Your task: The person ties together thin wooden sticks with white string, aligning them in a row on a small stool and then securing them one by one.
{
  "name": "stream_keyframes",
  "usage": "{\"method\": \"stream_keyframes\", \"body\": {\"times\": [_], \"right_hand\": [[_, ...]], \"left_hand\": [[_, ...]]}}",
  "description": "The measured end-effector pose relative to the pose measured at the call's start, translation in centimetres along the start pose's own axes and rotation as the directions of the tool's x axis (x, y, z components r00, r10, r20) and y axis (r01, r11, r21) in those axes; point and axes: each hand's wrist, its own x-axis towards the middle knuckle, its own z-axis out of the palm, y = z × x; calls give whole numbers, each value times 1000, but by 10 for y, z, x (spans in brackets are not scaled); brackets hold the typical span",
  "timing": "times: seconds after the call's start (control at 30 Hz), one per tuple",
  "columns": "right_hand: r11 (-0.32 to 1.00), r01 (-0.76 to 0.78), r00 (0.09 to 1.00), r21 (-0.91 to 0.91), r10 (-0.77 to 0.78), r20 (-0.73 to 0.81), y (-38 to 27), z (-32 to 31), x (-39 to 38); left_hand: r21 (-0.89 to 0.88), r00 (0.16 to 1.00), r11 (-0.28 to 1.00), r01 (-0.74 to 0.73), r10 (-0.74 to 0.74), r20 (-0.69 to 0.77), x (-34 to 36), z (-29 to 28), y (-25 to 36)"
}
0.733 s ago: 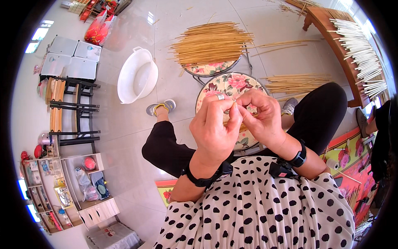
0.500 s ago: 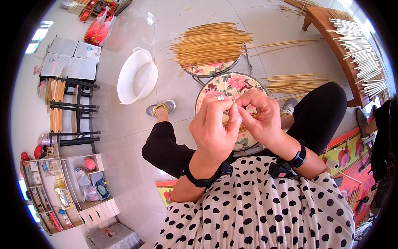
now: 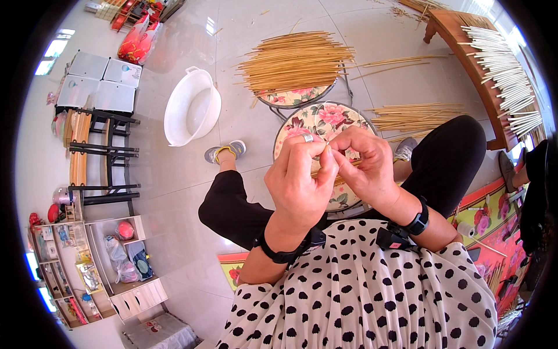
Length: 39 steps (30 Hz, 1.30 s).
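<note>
My left hand and my right hand meet above the nearer round stool, fingertips pinched together. Whatever they pinch is too small and too covered by the fingers to name. A thin pale strand seems to lie on the stool's flowered seat just beyond the fingers. Some tan stalks lie on this seat, partly hidden under my hands. A ring sits on a left finger, and each wrist wears a dark strap.
A second flowered stool beyond carries a large pile of tan stalks. More stalks lie on the floor to the right. A white tub stands left. Pale sticks cover a wooden bench at far right, near another person's foot.
Both hands stay in nearly the same place. The fingertips shift very slightly, and the pale speck between them shows less.
</note>
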Motion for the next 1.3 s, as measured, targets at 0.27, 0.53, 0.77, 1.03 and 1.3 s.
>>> {"method": "stream_keyframes", "body": {"times": [0.27, 0.53, 0.77, 1.03, 1.3], "right_hand": [[1000, -4, 1000, -9, 4, -6, -1, -1, 0], [1000, 11, 1000, -6, -11, -8, -2, -2, 0], [1000, 12, 1000, 5, -12, -5, -4, -2, 1], [1000, 14, 1000, -2, -14, -9, -5, -3, 1], [1000, 20, 1000, -16, -21, -6, -7, -3, 1]], "left_hand": [[22, 996, 996, 87, -87, 30, -1, -3, 8], [15, 1000, 1000, -10, 10, -7, 0, 0, 3], [7, 1000, 1000, -14, 14, -9, 1, 0, 4], [-14, 997, 997, 72, -72, 39, 0, -4, 9], [-8, 1000, 1000, -3, 3, 3, 0, -2, 4]]}}
